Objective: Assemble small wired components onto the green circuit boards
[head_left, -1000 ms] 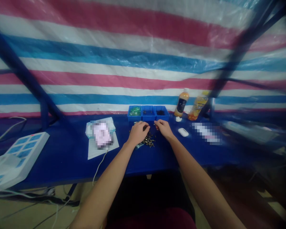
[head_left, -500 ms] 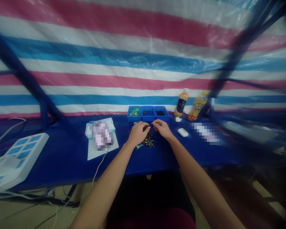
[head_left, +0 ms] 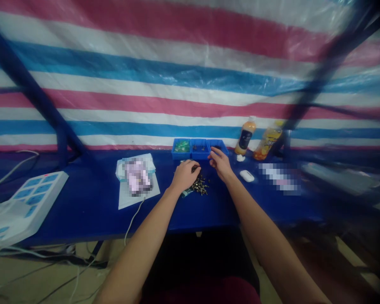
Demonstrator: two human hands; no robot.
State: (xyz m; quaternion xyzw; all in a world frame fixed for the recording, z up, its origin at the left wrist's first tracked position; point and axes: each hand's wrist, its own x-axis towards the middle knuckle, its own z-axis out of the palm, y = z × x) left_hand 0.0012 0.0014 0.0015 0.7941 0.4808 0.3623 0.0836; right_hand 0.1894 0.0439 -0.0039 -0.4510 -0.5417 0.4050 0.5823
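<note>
My left hand (head_left: 186, 175) is curled at the pile of small brass-coloured metal pieces (head_left: 200, 185); something small and dark shows by its fingertips, too small to make out. Just right of it, my right hand (head_left: 221, 162) is raised at the front of the right blue bin (head_left: 223, 154), thumb and index finger apart and nothing visible between them. Beside that bin stand a middle blue bin (head_left: 200, 155) with a few small pieces and a left blue bin (head_left: 181, 156) with green packets (head_left: 182, 146). A small bluish packet (head_left: 187, 192) lies under the pile's left edge.
Two drink bottles, one dark-labelled (head_left: 245, 137) and one yellow-labelled (head_left: 267, 142), stand at the back right. A white case (head_left: 247, 176) lies before them. Left are papers (head_left: 126, 202) with a cable (head_left: 132, 219) and a white power strip (head_left: 47, 207). Blue frame bars slant at both sides.
My right hand has moved up and away from my left hand to the right bin, its thumb and index finger spreading. My left hand stays by the pile. The view has shifted slightly.
</note>
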